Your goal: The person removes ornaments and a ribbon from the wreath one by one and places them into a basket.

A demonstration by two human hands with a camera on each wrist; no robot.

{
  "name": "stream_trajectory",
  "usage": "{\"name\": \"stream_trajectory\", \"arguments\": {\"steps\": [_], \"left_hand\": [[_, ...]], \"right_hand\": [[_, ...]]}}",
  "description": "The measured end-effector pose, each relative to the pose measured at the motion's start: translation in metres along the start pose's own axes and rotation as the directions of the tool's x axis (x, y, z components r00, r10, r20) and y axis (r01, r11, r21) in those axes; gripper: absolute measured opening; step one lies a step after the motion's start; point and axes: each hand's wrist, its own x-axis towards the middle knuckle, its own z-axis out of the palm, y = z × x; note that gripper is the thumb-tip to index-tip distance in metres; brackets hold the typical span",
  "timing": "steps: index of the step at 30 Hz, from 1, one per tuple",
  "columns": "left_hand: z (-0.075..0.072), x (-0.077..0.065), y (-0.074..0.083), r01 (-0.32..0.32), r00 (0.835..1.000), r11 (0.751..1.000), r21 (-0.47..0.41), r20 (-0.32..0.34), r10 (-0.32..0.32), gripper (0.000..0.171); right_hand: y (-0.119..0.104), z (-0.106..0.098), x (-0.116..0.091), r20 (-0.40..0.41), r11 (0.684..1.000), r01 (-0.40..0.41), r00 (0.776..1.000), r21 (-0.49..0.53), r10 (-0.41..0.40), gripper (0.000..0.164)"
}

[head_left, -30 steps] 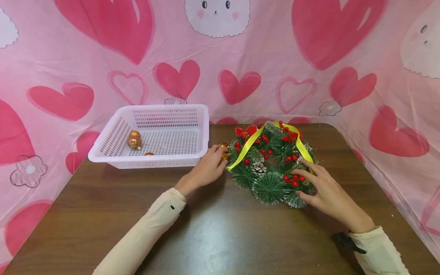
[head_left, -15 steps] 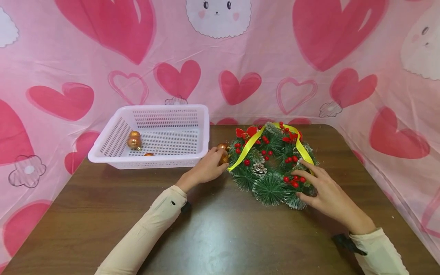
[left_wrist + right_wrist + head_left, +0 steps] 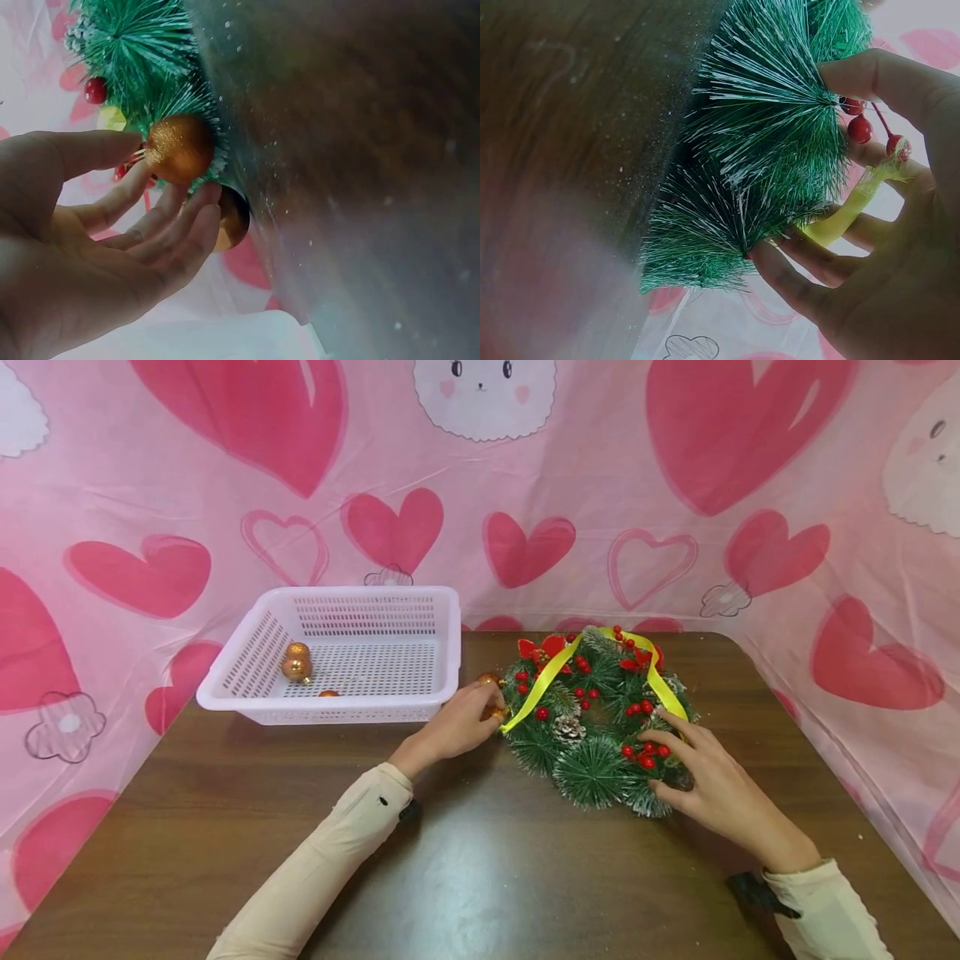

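Note:
A green Christmas wreath, with red berries, frosted needles and a pine cone, lies on the table. A yellow ribbon loops over it. At its left edge my left hand pinches a glittery copper bauble near its cap, between thumb and fingers. A shiny bauble sits just behind the fingertips, partly hidden by them. On the opposite side, my right hand holds the wreath's rim, thumb and fingers spread around the frosted needles. Whether the pinched bauble is attached to the wreath cannot be told.
A white perforated plastic basket stands at the back left, close to my left hand. Inside are copper baubles, one mostly hidden behind the front wall. A pink heart-printed cloth hangs behind the brown table.
My left fingers have shifted slightly and curled over the bauble, covering more of it. The right hand keeps its hold on the wreath, and the wreath stays in place.

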Motion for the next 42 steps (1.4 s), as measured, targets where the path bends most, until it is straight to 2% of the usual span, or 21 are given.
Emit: {"name": "stream_trajectory", "arguments": {"steps": [3, 10, 17, 24, 42], "left_hand": [[0.002, 0.001, 0.000, -0.011, 1.000, 1.000, 0.003, -0.009, 0.011, 0.021], [0.006, 0.000, 0.001, 0.027, 0.999, 0.999, 0.027, 0.041, -0.028, 0.034], [0.006, -0.002, 0.003, 0.068, 0.996, 0.997, 0.038, 0.058, -0.070, 0.032], [0.005, -0.002, 0.006, 0.036, 0.999, 0.998, 0.061, 0.036, -0.038, 0.027], [-0.001, -0.002, 0.018, -0.018, 0.999, 0.998, 0.066, -0.037, 0.021, 0.027]], "right_hand": [[0.000, 0.000, 0.000, 0.004, 1.000, -0.002, 1.000, 0.002, 0.002, 0.062], [0.001, 0.001, 0.000, 0.011, 1.000, -0.011, 1.000, -0.002, 0.011, 0.062], [0.001, 0.001, -0.001, 0.007, 1.000, -0.005, 1.000, 0.000, 0.005, 0.061], [0.003, 0.001, -0.001, 0.015, 1.000, -0.001, 1.000, -0.012, 0.001, 0.060], [0.003, 0.002, -0.002, 0.011, 1.000, 0.009, 1.000, -0.007, -0.009, 0.061]]}}
